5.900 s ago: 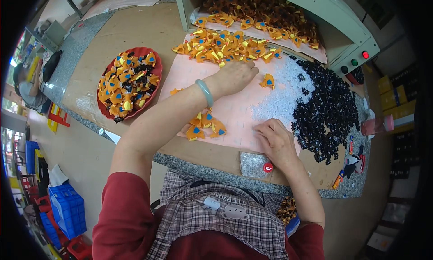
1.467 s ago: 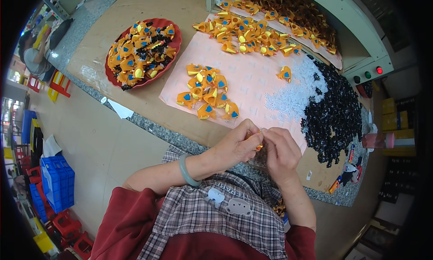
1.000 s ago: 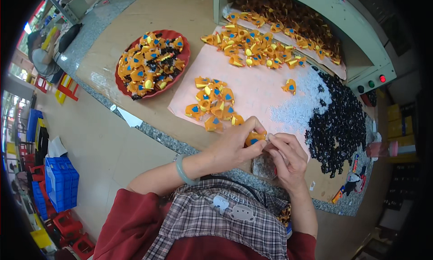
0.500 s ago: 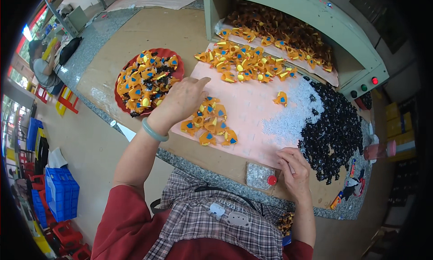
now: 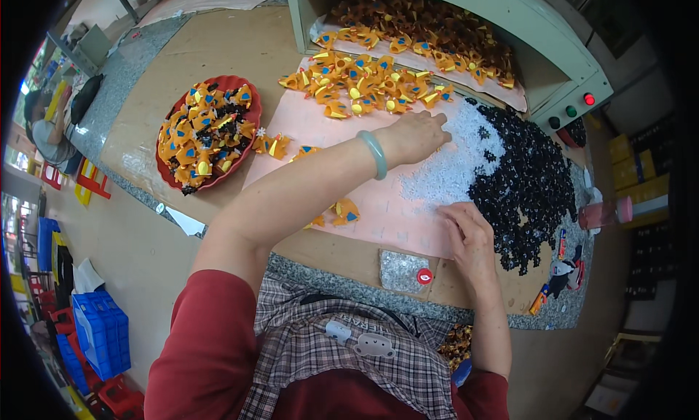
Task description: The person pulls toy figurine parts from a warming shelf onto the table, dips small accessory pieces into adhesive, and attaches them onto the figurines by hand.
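My left hand [image 5: 421,137] reaches across the pink sheet [image 5: 364,140] with its fingers bent down over a small orange toy piece [image 5: 439,149]; only a sliver of that piece shows beneath the fingers. A green bangle [image 5: 373,155] is on the left wrist. Near the sheet's front right corner, my right hand [image 5: 470,238] is curled with thumb and fingertips close together; anything between them is too small to make out. Beside both hands spread small white parts [image 5: 444,172]. Several orange toy pieces [image 5: 346,212] lie partly hidden under my left forearm.
A red scalloped plate [image 5: 256,103] of orange and black pieces stands at left. More orange pieces [image 5: 364,85] are heaped before a pale green box-like machine [image 5: 531,41] with lit red lamp. Black parts [image 5: 520,194] cover the right side. A clear flat block with red cap [image 5: 404,271] sits in front.
My left hand has swung right, from beside the red plate to the lone orange piece by the white parts. My right hand stays curled near the same spot. The view has shifted slightly.
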